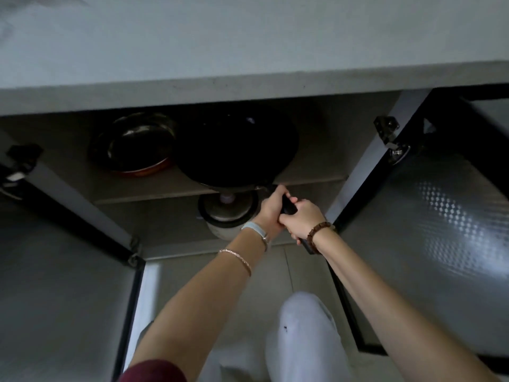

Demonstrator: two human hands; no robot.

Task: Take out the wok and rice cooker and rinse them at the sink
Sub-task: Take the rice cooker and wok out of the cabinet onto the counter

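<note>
A large black wok (234,150) sits on the upper shelf inside the open cabinet, its rim jutting over the shelf's front edge. Its black handle (288,208) points toward me. My left hand (271,209) grips the handle near the wok. My right hand (301,219) grips it just behind, and the handle's end pokes out under my right wrist. On the lower shelf, under the wok, stands a white rice cooker (227,216) with a metal lid, partly hidden by my left wrist.
A steel pan (135,146) with a red rim sits left of the wok on the shelf (148,188). Both cabinet doors (429,230) stand open at left and right. The grey countertop (248,51) overhangs above. My knees are below on the tiled floor.
</note>
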